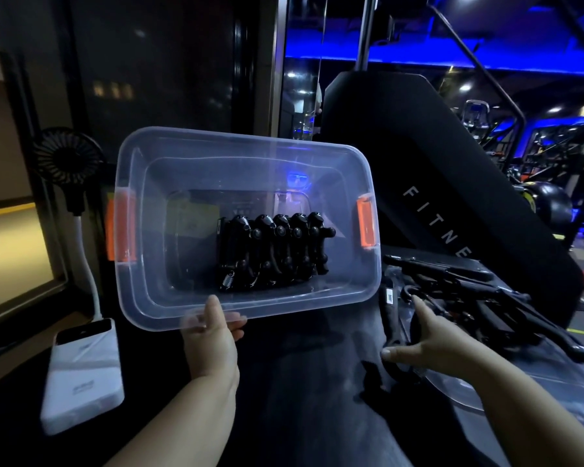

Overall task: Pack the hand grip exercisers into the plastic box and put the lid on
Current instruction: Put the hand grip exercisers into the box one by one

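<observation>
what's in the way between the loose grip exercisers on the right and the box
Nothing visible. The plastic box, held by the left hand, is lidless, with bare floor left of the packed row.

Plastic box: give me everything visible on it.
The plastic box is clear and rectangular, with rounded corners, a stepped rim and an orange latch at each short end. It is uncovered and tilted so that its opening faces the camera. The left hand grips the near long rim, thumb on top. Inside, right of centre, a row of black hand grip exercisers with metal springs lies on the box floor.
</observation>
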A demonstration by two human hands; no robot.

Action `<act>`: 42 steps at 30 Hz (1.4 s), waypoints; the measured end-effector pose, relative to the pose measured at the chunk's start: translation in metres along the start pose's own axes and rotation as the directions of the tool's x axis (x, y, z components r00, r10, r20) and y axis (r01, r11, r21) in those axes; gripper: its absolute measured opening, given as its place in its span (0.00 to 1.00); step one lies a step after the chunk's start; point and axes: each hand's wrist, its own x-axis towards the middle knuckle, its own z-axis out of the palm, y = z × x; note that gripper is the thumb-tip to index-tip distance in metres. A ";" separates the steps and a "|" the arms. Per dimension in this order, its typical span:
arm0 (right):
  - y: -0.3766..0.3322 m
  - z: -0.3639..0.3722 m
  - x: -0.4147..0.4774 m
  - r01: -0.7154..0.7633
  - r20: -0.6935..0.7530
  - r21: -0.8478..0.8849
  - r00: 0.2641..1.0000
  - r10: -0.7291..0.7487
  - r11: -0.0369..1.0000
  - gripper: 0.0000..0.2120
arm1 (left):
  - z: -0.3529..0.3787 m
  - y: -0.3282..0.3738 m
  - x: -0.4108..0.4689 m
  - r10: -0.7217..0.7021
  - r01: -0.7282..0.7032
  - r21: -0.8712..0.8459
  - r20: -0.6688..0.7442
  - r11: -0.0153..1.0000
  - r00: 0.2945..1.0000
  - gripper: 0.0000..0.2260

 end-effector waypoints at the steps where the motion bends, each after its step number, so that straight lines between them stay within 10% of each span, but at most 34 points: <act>1: 0.000 -0.003 -0.003 0.010 0.079 0.063 0.997 -0.015 0.998 0.71 | 0.000 0.000 0.001 -0.005 0.005 0.001 0.000 1.000 1.000 0.17; 6: 0.000 -0.012 -0.018 0.059 0.264 -0.026 0.963 -0.050 0.998 0.82 | 0.000 0.000 0.000 -0.006 0.006 0.011 0.000 1.000 1.000 0.18; 10: -0.006 -0.007 -0.026 0.127 0.312 -0.313 0.950 -0.025 0.941 0.72 | 0.000 0.002 -0.003 0.001 -0.001 0.010 -0.001 1.000 1.000 0.14; 28: -0.006 0.014 -0.027 0.253 0.137 -0.242 0.965 -0.225 0.937 0.38 | 0.000 -0.001 -0.001 0.014 -0.014 0.010 -0.010 1.000 1.000 0.10; 42: -0.009 0.023 -0.025 0.302 0.126 -0.339 0.953 -0.275 0.891 0.46 | 0.000 0.002 -0.006 0.013 -0.013 -0.010 -0.003 1.000 1.000 0.08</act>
